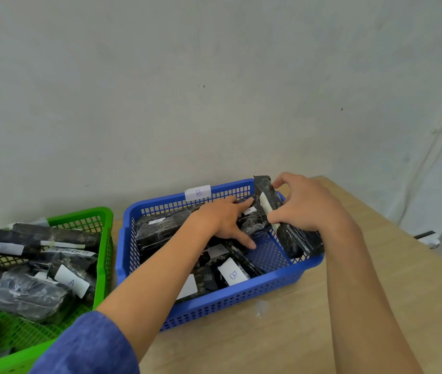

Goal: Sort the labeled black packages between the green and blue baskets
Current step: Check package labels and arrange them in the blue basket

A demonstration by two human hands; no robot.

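A blue basket (241,300) tagged "B" stands in the middle of the table and holds several black wrapped packages, one showing a "B" label (232,273). My right hand (303,205) grips a long black package (292,233) that leans on the basket's right rim. My left hand (228,220) lies with fingers spread on another black package (252,222) inside the blue basket. At the left, a green basket (103,238) holds several black packages, one labeled "A" (71,282).
The baskets sit side by side on a light wooden table (308,333) pushed against a pale wall. The table's right edge runs diagonally past the blue basket. A dark object (426,234) lies on the floor at the right.
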